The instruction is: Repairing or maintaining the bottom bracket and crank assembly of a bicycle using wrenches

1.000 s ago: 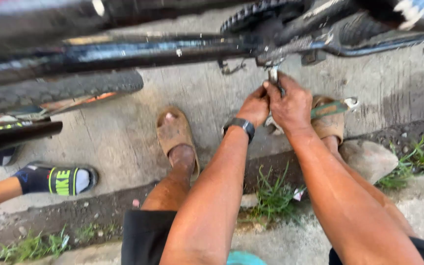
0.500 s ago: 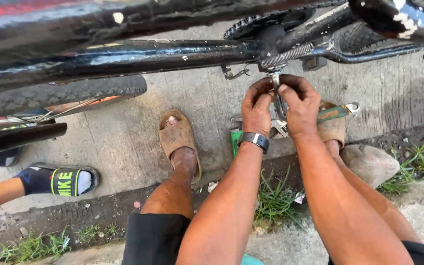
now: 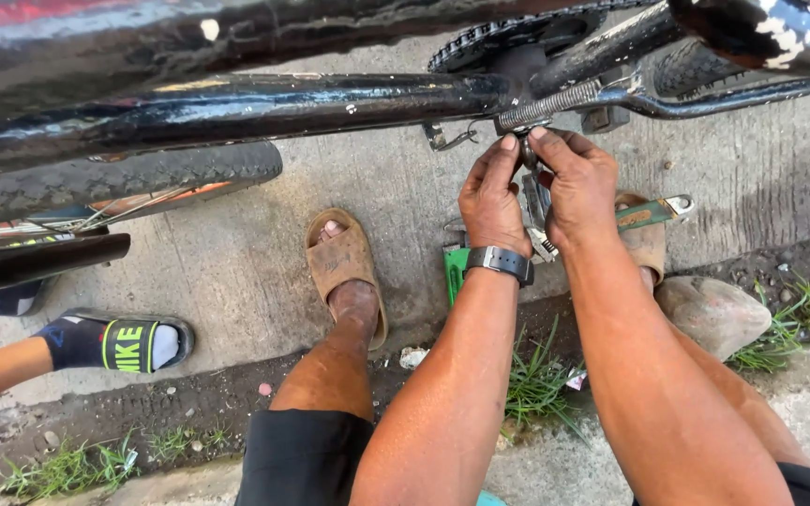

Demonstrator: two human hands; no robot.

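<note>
My left hand (image 3: 491,199) and right hand (image 3: 576,186) meet at upper centre, fingertips pinched on a small metal part (image 3: 529,155) under the black bike frame (image 3: 264,103), just below the spring (image 3: 547,105); what the part is I cannot tell, since my fingers hide most of it. Below my wrists lie a green-handled wrench (image 3: 653,212) and a green tool (image 3: 456,269) on the concrete. A tyre (image 3: 124,178) crosses the left, my sandal (image 3: 341,262) sits centre, a stone (image 3: 712,314) right, and another person's slipper (image 3: 114,343) lower left.

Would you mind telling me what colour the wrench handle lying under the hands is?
Green, seen in the head view: the wrench handle beside the right hand.
</note>
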